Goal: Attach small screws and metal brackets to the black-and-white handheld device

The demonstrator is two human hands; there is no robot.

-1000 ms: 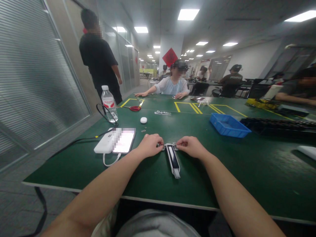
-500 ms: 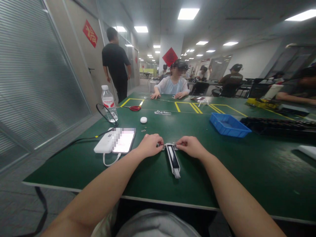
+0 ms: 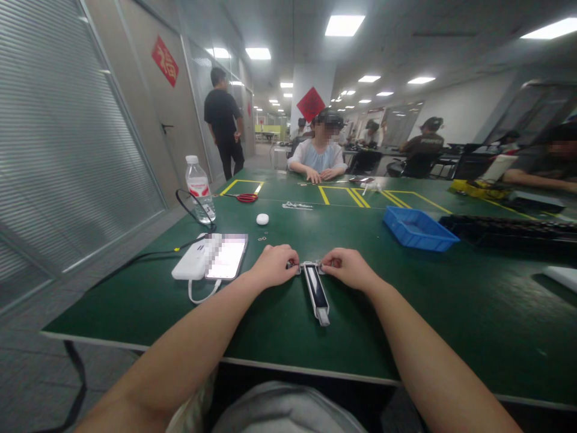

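Slim black-and-silver bar [image 3: 315, 293], perhaps metal-framed, lying flat, lengthwise

Person in black [image 3: 224, 129] has walked off from the near upper left toward the corridor, uncovering the red wall sign [image 3: 164, 60]. Seated co-worker's hand [image 3: 313, 175] pulled in from the yellow line to centre.

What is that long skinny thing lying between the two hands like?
The narrow strip is long and slim, with a pale silvery frame that looks like metal and a glossy black middle. It lies flat on the green table, running from the person outward. At its far end small tabs stick out sideways; the left hand pinches one side, the right hand the other.
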